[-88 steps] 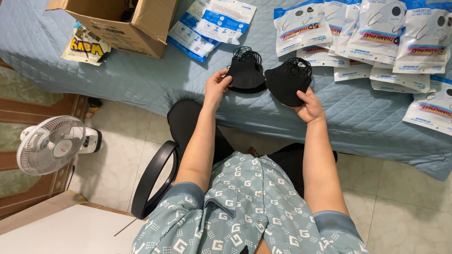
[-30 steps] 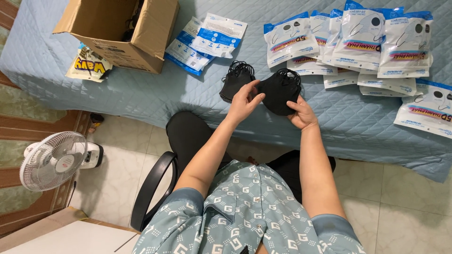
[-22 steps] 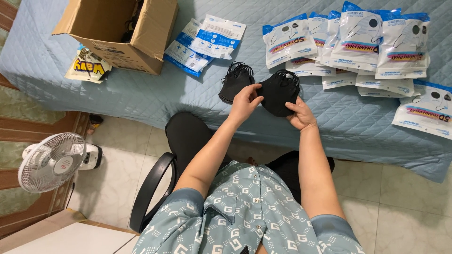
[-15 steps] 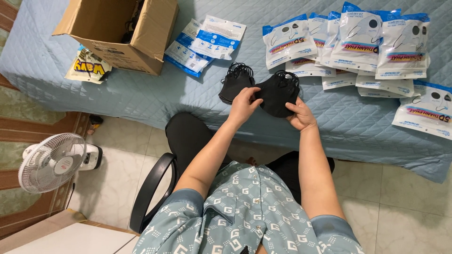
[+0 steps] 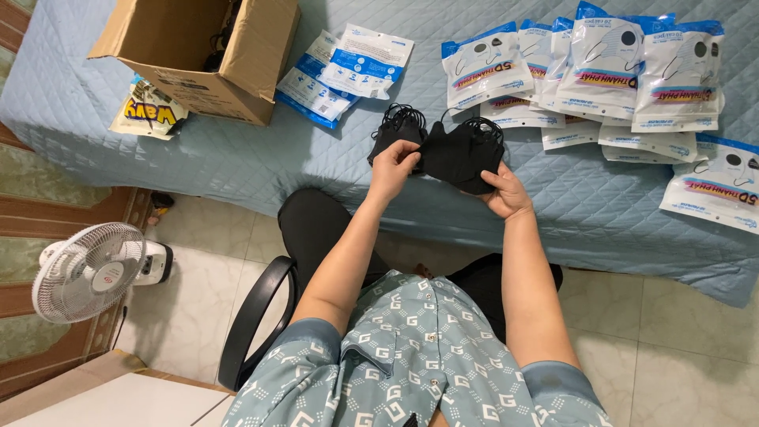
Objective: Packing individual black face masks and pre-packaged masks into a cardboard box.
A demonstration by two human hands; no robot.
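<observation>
Currently: black mask stack [image 5: 462, 154] was held just above blue quilted bed [image 5: 237, 162], near its front edge. Left hand [image 5: 393, 168] pinched stack's left edge, right hand [image 5: 506, 192] gripped lower right corner. Second black mask bundle [image 5: 395, 128] lay on quilt just behind left hand. Sealed mask packets [image 5: 601, 75] fanned out to right; cardboard box [image 5: 198, 55] sat far left, flat blue-white packets [image 5: 344, 71] beside it.

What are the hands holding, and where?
A stack of black face masks: left hand pinches its left edge, right hand grips its lower right edge.
</observation>
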